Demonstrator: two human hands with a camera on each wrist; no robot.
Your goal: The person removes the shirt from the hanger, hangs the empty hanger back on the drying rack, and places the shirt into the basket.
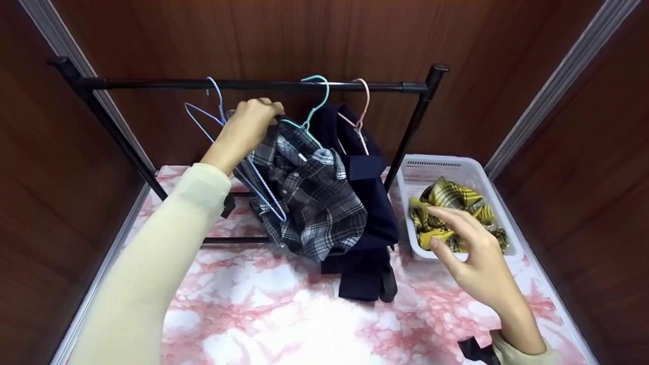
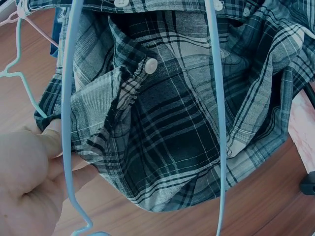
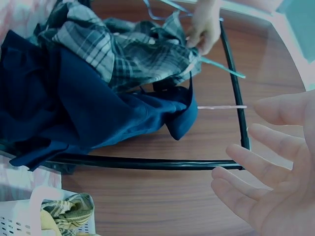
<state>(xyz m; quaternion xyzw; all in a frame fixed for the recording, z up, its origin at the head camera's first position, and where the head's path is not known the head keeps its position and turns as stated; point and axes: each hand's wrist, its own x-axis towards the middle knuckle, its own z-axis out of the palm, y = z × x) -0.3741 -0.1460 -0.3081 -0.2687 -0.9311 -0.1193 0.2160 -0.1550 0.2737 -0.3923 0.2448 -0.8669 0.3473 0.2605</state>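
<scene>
My left hand (image 1: 248, 124) pinches the shoulder edge of a dark plaid shirt (image 1: 324, 203) just below the rack's bar. Inside that shirt sits a green hanger (image 1: 317, 106), its hook at the bar. In the left wrist view the thumb and fingers of the left hand (image 2: 29, 177) grip the cloth's edge, and a blue hanger (image 2: 66, 123) crosses in front of the shirt. My right hand (image 1: 479, 258) is held in the air in front of the white basket (image 1: 441, 159), fingers spread and holding nothing. Beside the shirt a navy garment (image 1: 377, 218) hangs on a pink hanger (image 1: 366, 104).
The black clothes rack (image 1: 167, 83) stands against a brown wood-grain wall. Yellow plaid cloth (image 1: 451, 195) lies in the basket to the right of the rack. A pink and white marbled surface (image 1: 253, 304) spreads below.
</scene>
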